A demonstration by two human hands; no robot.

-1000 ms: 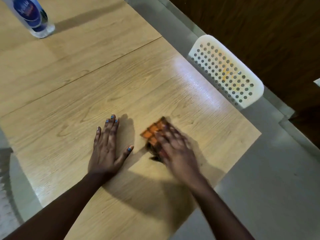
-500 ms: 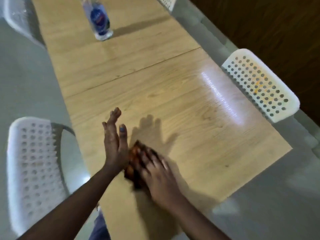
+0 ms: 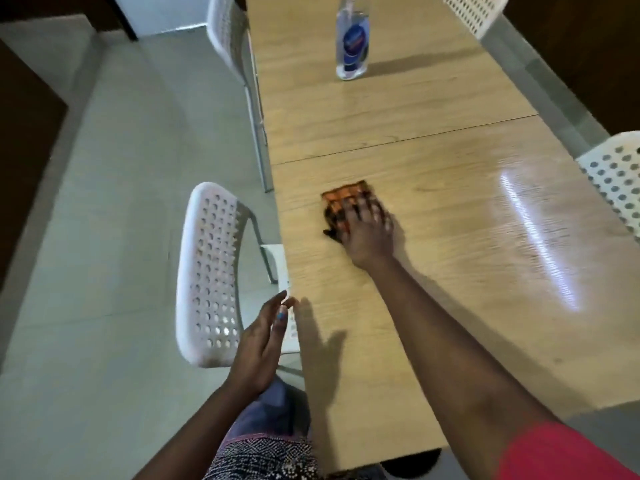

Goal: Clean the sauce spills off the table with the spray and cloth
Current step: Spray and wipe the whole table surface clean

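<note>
- Since half a second ago, the right hand [image 3: 369,233] has pushed the cloth [image 3: 346,202] away from the near left edge and further up the table [image 3: 433,271], while the left hand [image 3: 259,348] has parted from the cloth and now sits at the table's left edge.
- Right hand lies palm down on the orange and dark checked cloth with fingers spread and fairly straight, pressing it flat to the wood; motion blur softens the fingertips.
- Cloth rests on the nearer table panel, just below the seam between the two panels and towards the left side; its far orange edge shows beyond the fingers.
- Left hand is held edge-on beside the table's left edge, fingers straight and together, holding nothing; whether it touches the edge I cannot tell.
- Spray bottle [image 3: 352,43], clear with a blue label, stands upright on the far panel, well apart from both hands.
- White perforated chairs stand round the table: one [image 3: 207,271] just left of the near panel, another [image 3: 228,39] further up the left side, one [image 3: 616,174] at the right edge.
- Sauce spills cannot be made out on the wood.
</note>
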